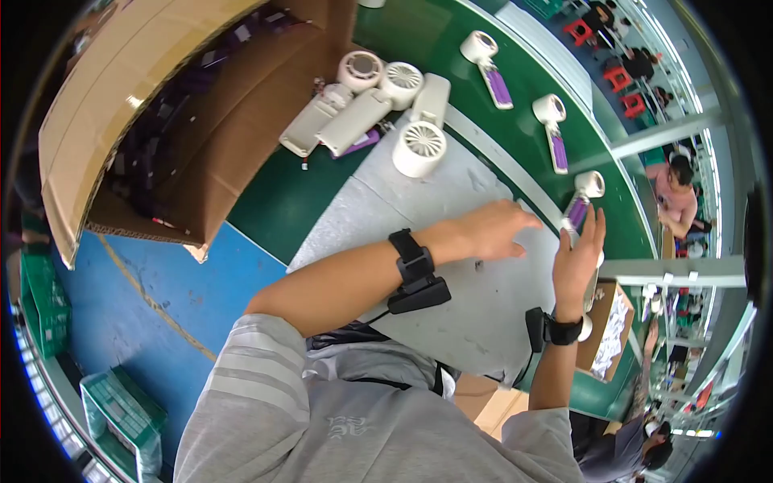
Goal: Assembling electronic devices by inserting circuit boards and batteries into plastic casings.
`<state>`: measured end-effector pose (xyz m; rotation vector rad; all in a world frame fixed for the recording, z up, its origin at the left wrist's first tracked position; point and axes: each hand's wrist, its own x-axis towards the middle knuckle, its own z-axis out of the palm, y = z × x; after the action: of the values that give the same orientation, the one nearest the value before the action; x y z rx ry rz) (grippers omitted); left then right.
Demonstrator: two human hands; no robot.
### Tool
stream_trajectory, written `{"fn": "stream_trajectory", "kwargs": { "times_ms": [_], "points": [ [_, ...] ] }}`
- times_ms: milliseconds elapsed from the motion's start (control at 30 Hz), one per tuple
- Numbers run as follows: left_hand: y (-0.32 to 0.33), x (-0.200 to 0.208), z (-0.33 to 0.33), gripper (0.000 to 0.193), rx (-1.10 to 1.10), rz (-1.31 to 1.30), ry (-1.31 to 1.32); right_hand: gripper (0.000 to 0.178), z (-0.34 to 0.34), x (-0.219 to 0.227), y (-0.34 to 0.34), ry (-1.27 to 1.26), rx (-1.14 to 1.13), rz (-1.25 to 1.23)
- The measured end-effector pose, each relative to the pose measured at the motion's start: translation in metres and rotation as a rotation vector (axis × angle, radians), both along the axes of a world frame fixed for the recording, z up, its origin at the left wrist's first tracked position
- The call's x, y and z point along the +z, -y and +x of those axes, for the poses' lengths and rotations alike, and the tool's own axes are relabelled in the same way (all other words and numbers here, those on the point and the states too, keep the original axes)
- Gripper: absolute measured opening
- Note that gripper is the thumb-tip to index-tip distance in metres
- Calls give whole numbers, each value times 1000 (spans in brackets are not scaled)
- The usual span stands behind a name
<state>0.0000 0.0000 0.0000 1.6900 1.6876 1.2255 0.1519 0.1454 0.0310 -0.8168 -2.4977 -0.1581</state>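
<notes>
My left hand (501, 230) is over the grey work surface (491, 314), its thumb and index finger apart and nothing between them. To its right, my right hand (575, 270) reaches forward with fingers stretched, beside a white handheld fan (591, 183) with a purple strip in its handle. Whether the fingers touch that fan is not clear. Farther up the green strip lie two similar fans, one in the middle (550, 109) and one at the far end (480, 47). A white fan with a ribbed round head (420, 148) rests at the back of the grey surface.
Several more white fans (354, 121) are piled beside a big cardboard box (185, 173) holding dark and purple pieces. A smaller carton (605, 342) with silvery-white contents stands at right. Green crates (121, 410) sit on the blue floor. Co-workers (676, 193) are at the right.
</notes>
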Motion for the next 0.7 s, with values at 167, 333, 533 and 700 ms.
{"fn": "stream_trajectory", "kwargs": {
  "times_ms": [167,333,533,700],
  "points": [
    [-8,-15,19,38,63,35,66,54,-56,71,55,61,497,-510],
    [-1,-30,9,31,5,124,204,55,-133,67,120,249,835,-604],
    [28,-11,5,17,-112,374,563,52,-161,42,106,379,1028,-515],
    [3,-1,6,19,22,-31,-11,40,-105,92,61,43,739,-1015]
  ]
}}
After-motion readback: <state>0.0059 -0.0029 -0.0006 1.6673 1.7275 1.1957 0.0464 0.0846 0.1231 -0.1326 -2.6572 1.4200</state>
